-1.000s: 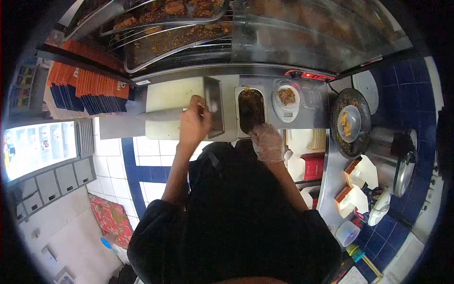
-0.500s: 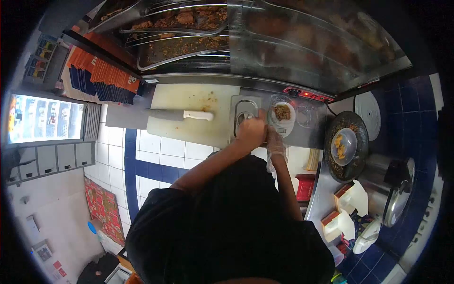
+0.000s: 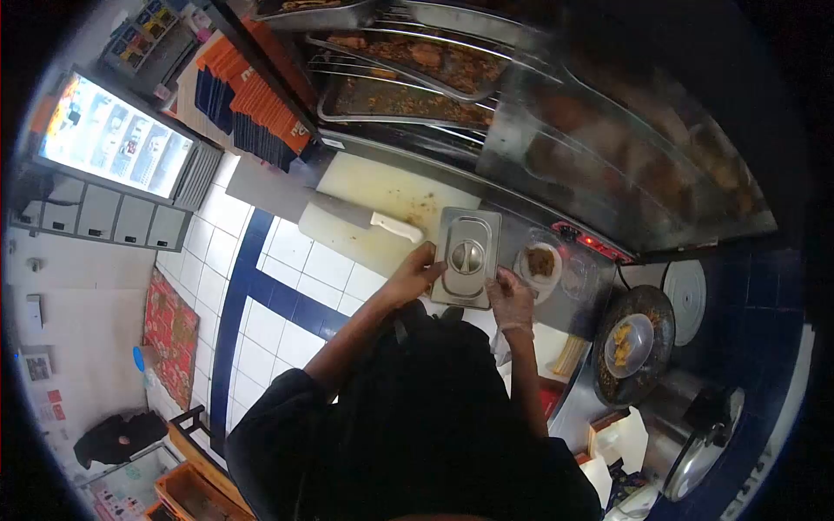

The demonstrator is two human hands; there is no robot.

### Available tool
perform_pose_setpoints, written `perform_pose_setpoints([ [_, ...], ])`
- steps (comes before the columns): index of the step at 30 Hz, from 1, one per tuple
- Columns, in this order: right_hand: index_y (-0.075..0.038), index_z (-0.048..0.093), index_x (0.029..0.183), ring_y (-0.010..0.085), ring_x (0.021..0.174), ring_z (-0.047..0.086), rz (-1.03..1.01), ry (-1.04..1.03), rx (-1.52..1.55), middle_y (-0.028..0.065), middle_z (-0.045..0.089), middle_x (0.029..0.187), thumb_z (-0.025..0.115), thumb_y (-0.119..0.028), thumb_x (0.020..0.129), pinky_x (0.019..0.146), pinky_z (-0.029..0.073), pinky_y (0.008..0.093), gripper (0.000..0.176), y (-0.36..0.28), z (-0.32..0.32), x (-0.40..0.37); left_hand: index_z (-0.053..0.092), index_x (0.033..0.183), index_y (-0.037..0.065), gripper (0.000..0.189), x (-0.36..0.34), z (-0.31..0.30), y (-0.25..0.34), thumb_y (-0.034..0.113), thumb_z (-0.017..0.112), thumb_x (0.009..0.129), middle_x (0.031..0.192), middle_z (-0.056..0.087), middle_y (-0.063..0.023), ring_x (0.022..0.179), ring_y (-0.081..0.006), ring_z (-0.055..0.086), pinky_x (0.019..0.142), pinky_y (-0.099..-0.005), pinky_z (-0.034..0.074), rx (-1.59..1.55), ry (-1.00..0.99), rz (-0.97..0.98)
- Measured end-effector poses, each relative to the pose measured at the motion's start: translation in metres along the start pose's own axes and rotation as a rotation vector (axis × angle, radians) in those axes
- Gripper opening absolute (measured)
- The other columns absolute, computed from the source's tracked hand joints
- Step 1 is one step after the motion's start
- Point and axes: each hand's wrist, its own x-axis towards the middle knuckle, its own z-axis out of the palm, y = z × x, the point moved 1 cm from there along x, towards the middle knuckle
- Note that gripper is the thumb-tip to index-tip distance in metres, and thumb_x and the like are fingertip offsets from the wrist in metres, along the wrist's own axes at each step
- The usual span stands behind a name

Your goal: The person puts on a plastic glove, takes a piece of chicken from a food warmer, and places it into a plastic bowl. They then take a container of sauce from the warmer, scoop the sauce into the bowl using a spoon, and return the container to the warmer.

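Observation:
A rectangular steel food pan [image 3: 489, 234] with a steel lid [image 3: 469, 282] and a round recessed handle lies in front of my body. My bare left hand [image 3: 415, 276] grips the pan's left edge, with the thumb by the lid. On the opposite side, my right hand [image 3: 512, 301], in a clear plastic glove, has its fingers curled at the right edge. A small tub of brown food [image 3: 540, 261] stands just right of the pan. To the left, a white-handled knife [image 3: 397, 227] lies on the cutting board [image 3: 363, 184].
A heated cabinet with food trays [image 3: 408, 106] rises behind the counter. On the right are a dark stone bowl [image 3: 651, 382] holding a clear bowl of yellow food [image 3: 638, 334], a large pot [image 3: 691, 412] and open boxes [image 3: 618, 438]. Orange folded boxes [image 3: 261, 104] stand at the back left.
The view has turned and shifted. My left hand has moved off the top of the pan to its left edge, and my right hand is at its right edge. The lid now shows fully.

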Motion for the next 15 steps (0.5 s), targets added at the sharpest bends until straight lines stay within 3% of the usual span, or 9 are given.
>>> perform_pose_setpoints([
  [1,-0.001,0.065,0.114,0.0073,0.074,0.057,-0.033,-0.009,0.074,0.0046,0.066,0.083,0.067,-0.015,0.087,0.07,0.048,0.0256,0.031,-0.013,0.002,0.003,0.051,0.094,0.007,0.017,-0.008,-0.01,0.008,0.02,0.062,0.094,0.083,0.059,0.0003,0.077,-0.0089,0.057,0.062,-0.0285,0.045,-0.177,-0.044,-0.044],
  [3,-0.003,0.066,0.113,0.0076,0.078,0.058,-0.1,-0.024,0.223,0.0051,0.066,0.084,0.069,-0.015,0.086,0.074,0.048,0.0267,0.031,-0.045,0.013,0.011,0.053,0.099,0.009,0.012,-0.01,-0.039,0.021,0.014,0.062,0.094,0.088,0.061,0.0026,0.079,-0.0087,0.059,0.07,-0.0259,0.047,-0.368,-0.056,0.044],
  [4,-0.001,0.066,0.112,0.0084,0.08,0.058,-0.163,-0.015,0.08,0.0044,0.066,0.086,0.068,-0.017,0.087,0.074,0.048,0.0267,0.029,-0.075,0.016,0.018,0.053,0.1,0.009,0.012,-0.01,-0.057,0.03,0.012,0.062,0.093,0.089,0.061,0.0025,0.081,-0.0092,0.06,0.072,-0.0259,0.048,-0.414,-0.043,0.076],
  [7,0.0,0.066,0.11,0.0087,0.08,0.056,-0.141,-0.012,0.331,0.0024,0.064,0.085,0.065,-0.022,0.091,0.074,0.048,0.0266,0.029,-0.13,0.045,0.049,0.051,0.094,0.011,0.011,-0.003,-0.11,0.067,0.012,0.061,0.093,0.081,0.057,0.004,0.067,-0.0058,0.052,0.059,-0.0204,0.038,-0.453,0.001,0.263],
  [9,0.0,0.066,0.107,0.0113,0.079,0.058,0.023,-0.006,0.506,0.0026,0.064,0.085,0.06,-0.031,0.096,0.072,0.048,0.0287,0.033,-0.122,0.077,0.091,0.05,0.09,0.012,0.012,0.003,-0.139,0.102,0.012,0.061,0.093,0.076,0.055,0.0046,0.059,-0.0034,0.048,0.051,-0.0173,0.034,-0.495,0.08,0.346],
  [11,-0.001,0.066,0.105,0.0131,0.075,0.059,0.103,0.092,0.573,0.004,0.064,0.083,0.059,-0.034,0.096,0.068,0.048,0.0298,0.035,-0.135,0.107,0.126,0.051,0.088,0.011,0.012,0.007,-0.16,0.138,0.009,0.061,0.093,0.075,0.056,0.0041,0.057,-0.0028,0.05,0.049,-0.0167,0.038,-0.59,0.21,0.348],
  [12,-0.001,0.066,0.104,0.0152,0.072,0.059,-0.015,0.052,0.633,0.0058,0.064,0.081,0.059,-0.037,0.096,0.065,0.048,0.0311,0.038,-0.143,0.12,0.14,0.051,0.087,0.011,0.012,0.01,-0.175,0.146,0.008,0.061,0.093,0.074,0.057,0.0037,0.057,-0.0032,0.051,0.049,-0.0174,0.04,-0.59,0.137,0.299],
  [14,0.0,0.066,0.101,0.0181,0.067,0.06,-0.039,0.066,0.531,0.0083,0.064,0.079,0.06,-0.043,0.094,0.061,0.048,0.0331,0.043,-0.153,0.145,0.182,0.051,0.085,0.01,0.013,0.017,-0.211,0.16,0.006,0.061,0.092,0.074,0.057,0.0029,0.057,-0.0038,0.054,0.048,-0.0187,0.045,-0.583,-0.007,0.206],
  [15,0.0,0.066,0.099,0.019,0.064,0.06,0.06,0.118,0.367,0.0092,0.064,0.078,0.06,-0.045,0.093,0.06,0.047,0.0338,0.046,-0.154,0.159,0.209,0.052,0.089,0.009,0.009,0.023,-0.225,0.161,0.004,0.059,0.093,0.077,0.06,0.0017,0.06,-0.0048,0.057,0.048,-0.0179,0.046,-0.604,-0.054,0.183],
])
